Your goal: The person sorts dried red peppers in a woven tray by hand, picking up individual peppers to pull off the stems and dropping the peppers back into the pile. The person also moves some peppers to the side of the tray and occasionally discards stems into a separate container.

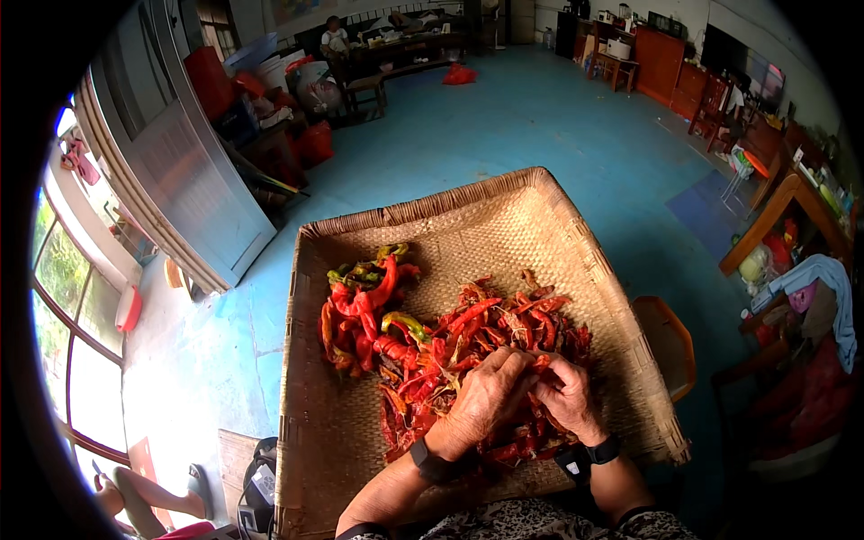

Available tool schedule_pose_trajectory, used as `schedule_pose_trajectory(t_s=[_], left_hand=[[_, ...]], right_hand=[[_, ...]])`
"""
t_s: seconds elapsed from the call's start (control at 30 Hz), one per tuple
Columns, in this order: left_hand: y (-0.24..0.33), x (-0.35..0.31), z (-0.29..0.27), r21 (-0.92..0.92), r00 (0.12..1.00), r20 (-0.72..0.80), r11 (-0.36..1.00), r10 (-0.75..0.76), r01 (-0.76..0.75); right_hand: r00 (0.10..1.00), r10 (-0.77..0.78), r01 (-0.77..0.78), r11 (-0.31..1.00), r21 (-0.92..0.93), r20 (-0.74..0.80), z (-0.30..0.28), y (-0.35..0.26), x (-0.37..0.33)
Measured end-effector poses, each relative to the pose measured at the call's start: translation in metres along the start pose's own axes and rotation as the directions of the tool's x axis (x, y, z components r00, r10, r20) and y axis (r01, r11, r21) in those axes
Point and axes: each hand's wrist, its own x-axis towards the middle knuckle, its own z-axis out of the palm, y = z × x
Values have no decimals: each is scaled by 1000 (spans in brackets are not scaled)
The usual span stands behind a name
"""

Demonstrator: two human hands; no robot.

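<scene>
One red chili (541, 362), mostly behind fingers (509, 362)

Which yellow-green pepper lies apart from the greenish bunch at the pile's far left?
The curved yellow-green pepper, ahead and left of the left hand. Its neighbours are red peppers; the other greenish peppers sit bunched farther from the hands.

Black wristbands (605, 449), black-and-grey patterned garment (531, 522)

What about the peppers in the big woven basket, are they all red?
No, some green peppers lie beside red ones near the far left corner of the basket.
</scene>
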Motion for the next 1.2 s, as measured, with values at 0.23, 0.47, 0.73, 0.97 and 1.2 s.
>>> schedule_pose_trajectory(t_s=[0.23, 0.47, 0.73, 0.97, 1.2], left_hand=[[3, -4, 2, -140, 998, 1, 988, -66, 65], [-1, -4, 7, -196, 992, -125, 980, 6, -30], [-12, -15, 8, -96, 964, -245, 992, -100, 78], [-23, -22, 5, -110, 953, -260, 985, -157, 133], [-13, -20, 5, -120, 943, -239, 971, -231, 208]], right_hand=[[994, -56, 56, 998, -3, -89, -1, 3, -2], [993, -110, 106, 989, -105, -33, -3, -5, 0], [979, -122, 81, 967, -240, -161, -5, -2, 2], [928, 26, -28, 1000, 2, -372, -12, 3, 2], [952, -58, 30, 995, -98, -301, -22, 2, 2]])
